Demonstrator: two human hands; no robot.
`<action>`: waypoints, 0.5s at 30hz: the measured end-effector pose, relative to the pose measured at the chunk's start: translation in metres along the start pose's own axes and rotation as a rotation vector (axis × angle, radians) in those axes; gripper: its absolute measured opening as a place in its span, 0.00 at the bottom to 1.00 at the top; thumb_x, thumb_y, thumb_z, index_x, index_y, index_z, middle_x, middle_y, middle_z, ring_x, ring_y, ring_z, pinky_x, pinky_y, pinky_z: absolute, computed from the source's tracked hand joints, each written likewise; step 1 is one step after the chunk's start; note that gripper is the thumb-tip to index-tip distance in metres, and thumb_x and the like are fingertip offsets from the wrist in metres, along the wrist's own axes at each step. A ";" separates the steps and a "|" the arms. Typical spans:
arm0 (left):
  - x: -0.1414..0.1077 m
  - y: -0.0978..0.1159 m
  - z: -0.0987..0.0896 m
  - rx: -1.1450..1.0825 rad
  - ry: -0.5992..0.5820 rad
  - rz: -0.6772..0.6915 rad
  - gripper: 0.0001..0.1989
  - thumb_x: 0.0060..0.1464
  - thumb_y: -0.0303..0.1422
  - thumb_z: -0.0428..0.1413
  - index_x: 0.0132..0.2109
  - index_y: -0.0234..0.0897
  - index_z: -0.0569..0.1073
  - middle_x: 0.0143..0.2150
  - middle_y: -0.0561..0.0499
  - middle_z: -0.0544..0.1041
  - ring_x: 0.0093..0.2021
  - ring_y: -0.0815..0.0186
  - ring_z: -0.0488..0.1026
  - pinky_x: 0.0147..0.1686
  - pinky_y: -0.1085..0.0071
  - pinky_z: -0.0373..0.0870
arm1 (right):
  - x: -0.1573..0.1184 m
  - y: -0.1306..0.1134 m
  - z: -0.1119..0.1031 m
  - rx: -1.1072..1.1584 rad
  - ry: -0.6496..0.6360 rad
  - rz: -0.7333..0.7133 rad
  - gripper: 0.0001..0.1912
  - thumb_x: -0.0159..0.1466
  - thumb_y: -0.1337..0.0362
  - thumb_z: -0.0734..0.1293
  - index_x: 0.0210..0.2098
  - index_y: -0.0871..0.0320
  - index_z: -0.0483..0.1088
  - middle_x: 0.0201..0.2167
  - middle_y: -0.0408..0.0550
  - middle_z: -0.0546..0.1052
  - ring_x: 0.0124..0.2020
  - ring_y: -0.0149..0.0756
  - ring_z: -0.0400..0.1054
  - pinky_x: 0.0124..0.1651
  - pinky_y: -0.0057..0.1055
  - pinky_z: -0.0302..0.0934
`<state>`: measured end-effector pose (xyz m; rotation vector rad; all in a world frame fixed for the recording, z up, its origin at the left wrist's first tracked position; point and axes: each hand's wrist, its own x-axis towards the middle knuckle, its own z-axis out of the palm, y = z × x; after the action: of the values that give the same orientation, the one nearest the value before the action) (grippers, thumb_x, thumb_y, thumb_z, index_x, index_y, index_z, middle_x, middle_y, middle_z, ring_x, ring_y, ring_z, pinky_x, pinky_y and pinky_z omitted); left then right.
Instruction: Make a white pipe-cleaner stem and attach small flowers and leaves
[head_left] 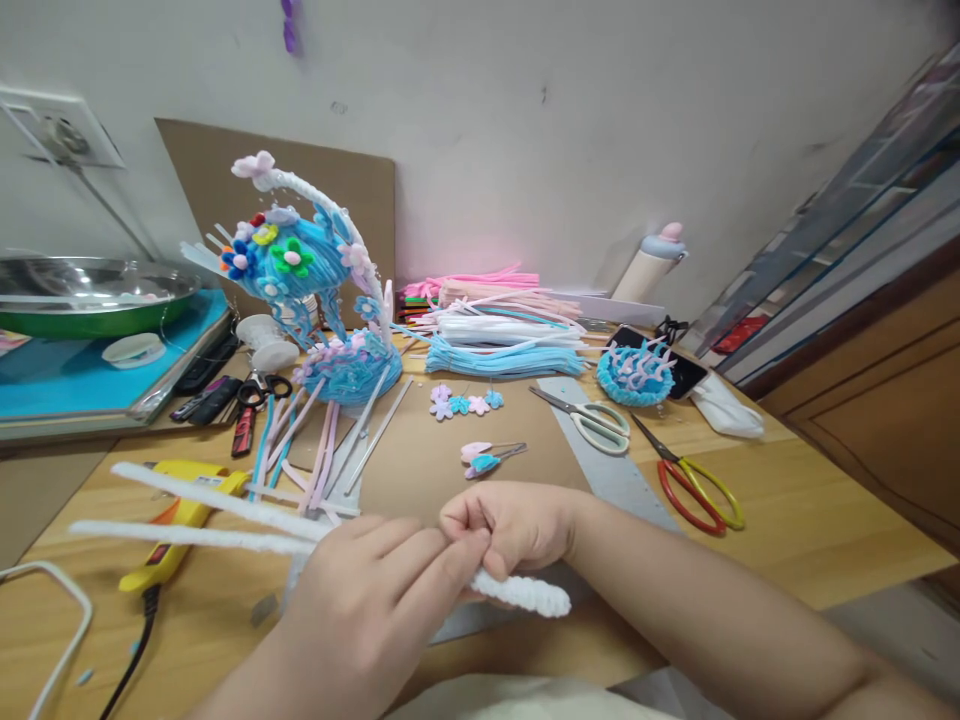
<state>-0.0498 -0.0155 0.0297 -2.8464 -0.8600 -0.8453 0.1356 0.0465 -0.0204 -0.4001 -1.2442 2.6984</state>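
Both my hands meet low in the middle, over the near edge of the work mat. My left hand is closed around white pipe cleaners, whose two loose ends stick out to the left. From under the fingers a tightly wound white piece of the same pipe cleaner pokes out to the right. My right hand pinches the work beside the left fingertips; the exact spot is hidden by the fingers. Beyond the hands lie small pipe cleaner leaves on wires and a row of little flowers.
A yellow glue gun lies at left under the loose ends. White-handled scissors and red-and-yellow scissors rest on the right. A blue flower-covered sculpture stands behind, near bundled pipe cleaners. A blue basket-like piece sits at the back right.
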 end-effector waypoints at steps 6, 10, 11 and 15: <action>0.006 -0.001 0.001 0.024 0.029 0.055 0.07 0.55 0.26 0.48 0.38 0.36 0.71 0.22 0.55 0.70 0.21 0.68 0.62 0.21 0.69 0.50 | -0.010 -0.015 0.002 -0.263 0.146 0.064 0.27 0.37 0.58 0.79 0.22 0.60 0.57 0.16 0.35 0.69 0.13 0.25 0.62 0.11 0.19 0.55; 0.008 0.000 0.002 0.099 -0.004 0.048 0.09 0.57 0.25 0.46 0.33 0.36 0.70 0.19 0.56 0.68 0.19 0.70 0.63 0.20 0.69 0.52 | -0.020 -0.038 -0.004 -0.505 0.326 -0.019 0.23 0.41 0.55 0.76 0.25 0.60 0.61 0.16 0.37 0.67 0.15 0.24 0.60 0.16 0.20 0.56; 0.008 0.000 0.003 0.110 -0.005 0.044 0.09 0.57 0.26 0.46 0.32 0.36 0.70 0.19 0.56 0.68 0.19 0.70 0.64 0.20 0.70 0.52 | -0.023 -0.047 -0.012 -0.584 0.437 -0.079 0.21 0.46 0.52 0.73 0.25 0.60 0.62 0.16 0.37 0.66 0.15 0.24 0.59 0.16 0.20 0.56; 0.009 -0.004 0.008 0.132 -0.032 0.030 0.08 0.58 0.28 0.47 0.31 0.37 0.68 0.19 0.57 0.69 0.19 0.69 0.65 0.19 0.70 0.54 | -0.033 -0.090 -0.068 -1.289 1.133 -0.269 0.13 0.63 0.56 0.57 0.32 0.58 0.64 0.19 0.39 0.67 0.19 0.28 0.62 0.23 0.25 0.58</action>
<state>-0.0423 -0.0059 0.0270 -2.7579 -0.8410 -0.7135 0.1889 0.1457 0.0116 -1.4043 -2.0239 0.7243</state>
